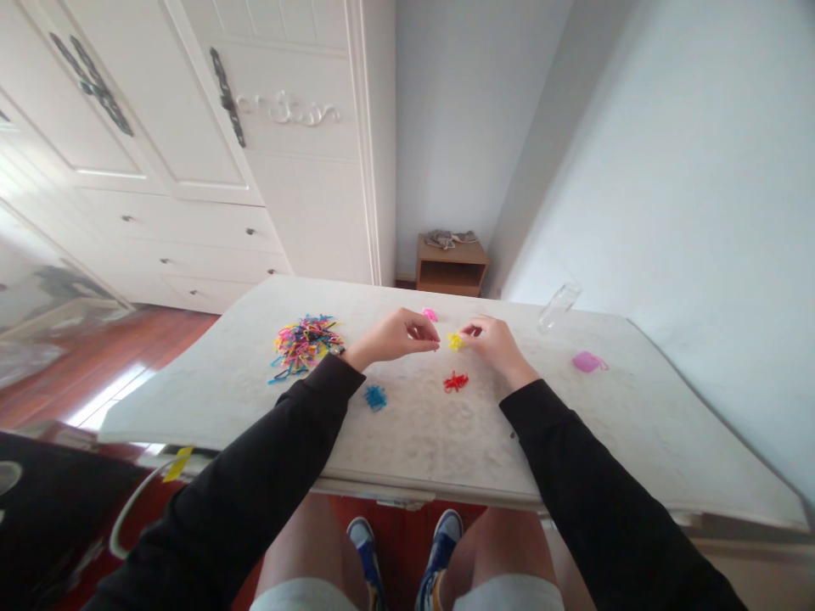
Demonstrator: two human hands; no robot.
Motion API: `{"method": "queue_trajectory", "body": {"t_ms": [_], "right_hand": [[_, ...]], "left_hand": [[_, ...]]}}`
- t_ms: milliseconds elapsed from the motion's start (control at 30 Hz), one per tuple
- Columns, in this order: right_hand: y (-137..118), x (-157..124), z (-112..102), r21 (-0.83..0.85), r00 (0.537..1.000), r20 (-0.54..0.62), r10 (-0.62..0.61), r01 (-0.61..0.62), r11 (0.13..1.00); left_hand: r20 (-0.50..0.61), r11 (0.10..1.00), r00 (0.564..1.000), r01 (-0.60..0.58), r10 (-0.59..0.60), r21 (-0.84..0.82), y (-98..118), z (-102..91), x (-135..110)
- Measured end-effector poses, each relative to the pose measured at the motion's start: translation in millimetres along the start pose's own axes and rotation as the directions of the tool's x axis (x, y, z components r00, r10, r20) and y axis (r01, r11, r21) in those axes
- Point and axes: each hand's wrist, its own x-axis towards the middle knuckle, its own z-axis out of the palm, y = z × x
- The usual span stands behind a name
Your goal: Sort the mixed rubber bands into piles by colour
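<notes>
My left hand is over the middle of the table, thumb and fingertips pinched together. A tiny reddish bit shows at its fingertips, too small to name. My right hand has its fingers closed at the edge of a small yellow pile of what look like rubber bands; what they pinch is hidden. Nearer to me lie a red pile and a blue pile of similar bands. Beyond my hands is a small pink pile. A large mixed-colour heap of bands lies left of my left hand.
On the right of the white table a clear glass jar lies near the back edge, with a pink pouch-like piece closer. A white wardrobe and a small wooden cabinet stand behind. The wall borders the right side.
</notes>
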Motion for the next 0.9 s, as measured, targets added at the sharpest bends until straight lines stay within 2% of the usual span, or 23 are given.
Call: {"method": "queue_trajectory", "body": {"t_ms": [267, 433, 900], "right_hand": [[-5.3, 0.1, 1.0, 0.019, 0.998, -0.068, 0.003, -0.001, 1.000], [-6.9, 0.0, 3.7, 0.020, 0.998, -0.059, 0.003, -0.002, 1.000], [-10.7, -0.1, 4.6, -0.007, 0.999, -0.042, -0.017, 0.017, 1.000]], "left_hand": [[0.134, 1.000, 0.991, -0.028, 0.027, 0.007, 2.0, 6.9, -2.3], [0.226, 1.000, 0.974, -0.011, 0.005, 0.023, 2.5, 11.1, -3.5], [0.260, 0.993, 0.965, -0.040, 0.011, 0.108, 6.5, 21.9, -2.5]]}}
